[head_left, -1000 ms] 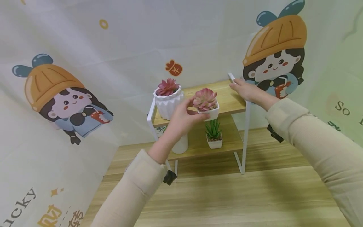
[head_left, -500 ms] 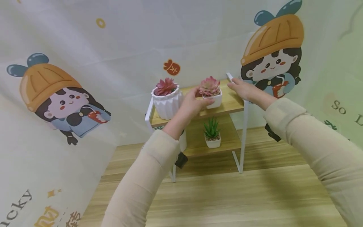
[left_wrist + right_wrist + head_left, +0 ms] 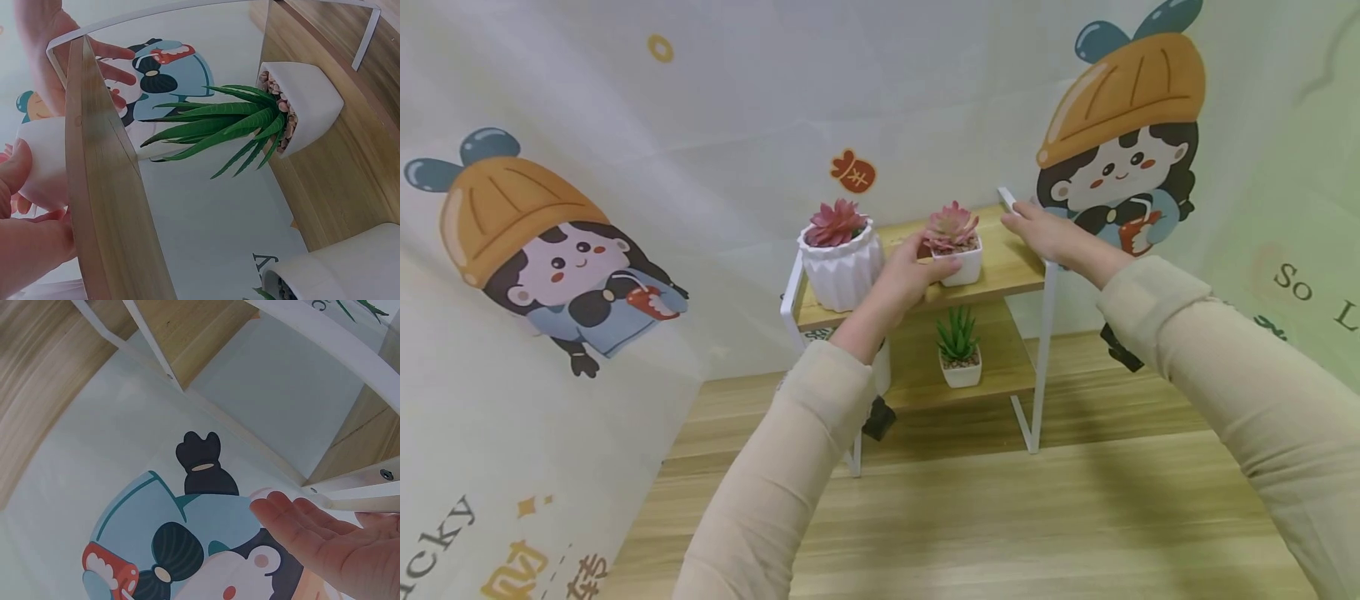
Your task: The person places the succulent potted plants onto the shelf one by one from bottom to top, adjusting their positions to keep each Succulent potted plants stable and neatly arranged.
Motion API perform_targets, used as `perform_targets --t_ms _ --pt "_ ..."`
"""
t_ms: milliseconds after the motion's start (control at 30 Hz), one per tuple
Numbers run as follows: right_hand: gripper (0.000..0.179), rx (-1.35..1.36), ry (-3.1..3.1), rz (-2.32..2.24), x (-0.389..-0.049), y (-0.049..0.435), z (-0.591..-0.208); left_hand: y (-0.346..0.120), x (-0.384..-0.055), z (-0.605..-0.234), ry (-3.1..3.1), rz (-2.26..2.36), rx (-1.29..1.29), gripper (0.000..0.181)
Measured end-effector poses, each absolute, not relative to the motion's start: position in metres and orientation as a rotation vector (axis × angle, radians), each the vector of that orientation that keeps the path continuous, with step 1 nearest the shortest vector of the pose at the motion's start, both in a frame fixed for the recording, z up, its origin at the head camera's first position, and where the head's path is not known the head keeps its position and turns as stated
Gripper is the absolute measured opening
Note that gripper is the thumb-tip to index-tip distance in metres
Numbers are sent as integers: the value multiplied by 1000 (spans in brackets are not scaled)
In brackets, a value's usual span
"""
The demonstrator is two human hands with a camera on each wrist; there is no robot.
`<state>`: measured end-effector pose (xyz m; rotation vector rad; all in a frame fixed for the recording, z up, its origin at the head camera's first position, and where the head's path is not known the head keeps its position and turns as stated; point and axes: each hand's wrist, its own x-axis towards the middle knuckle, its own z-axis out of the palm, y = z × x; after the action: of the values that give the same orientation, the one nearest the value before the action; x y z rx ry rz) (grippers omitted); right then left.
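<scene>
My left hand (image 3: 902,277) holds a small square white pot (image 3: 964,265) with a pink succulent (image 3: 952,225), thumb at its front and fingers at its far left side. The pot stands upright on the top board (image 3: 1003,250) of a small two-tier shelf. In the left wrist view, the board's edge partly hides this pot (image 3: 45,162). My right hand (image 3: 1054,237) rests at the shelf's right end, against the white metal frame (image 3: 1049,333). In the right wrist view, the fingers of the right hand (image 3: 325,540) are extended beside the frame's outer side.
A larger ribbed white pot (image 3: 844,271) with a dark pink succulent stands at the top board's left end. Below are a potted green aloe (image 3: 961,367) and a white cylindrical pot (image 3: 350,262), mostly behind my left arm. A printed cloth (image 3: 737,125) hangs behind.
My left hand has moved the pink succulent's pot back and slightly right, from in front of the shelf onto its top board. My right hand has stayed at the shelf's right end.
</scene>
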<state>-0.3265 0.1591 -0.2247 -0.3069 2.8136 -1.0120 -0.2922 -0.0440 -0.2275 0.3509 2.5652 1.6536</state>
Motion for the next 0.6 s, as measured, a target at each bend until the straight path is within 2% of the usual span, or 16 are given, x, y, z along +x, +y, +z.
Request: perform_targets --t_ms 600 --pt "62 -307 2782 -1064 -324 159 -224 -43 -288 -231 2553 1701 335 56"
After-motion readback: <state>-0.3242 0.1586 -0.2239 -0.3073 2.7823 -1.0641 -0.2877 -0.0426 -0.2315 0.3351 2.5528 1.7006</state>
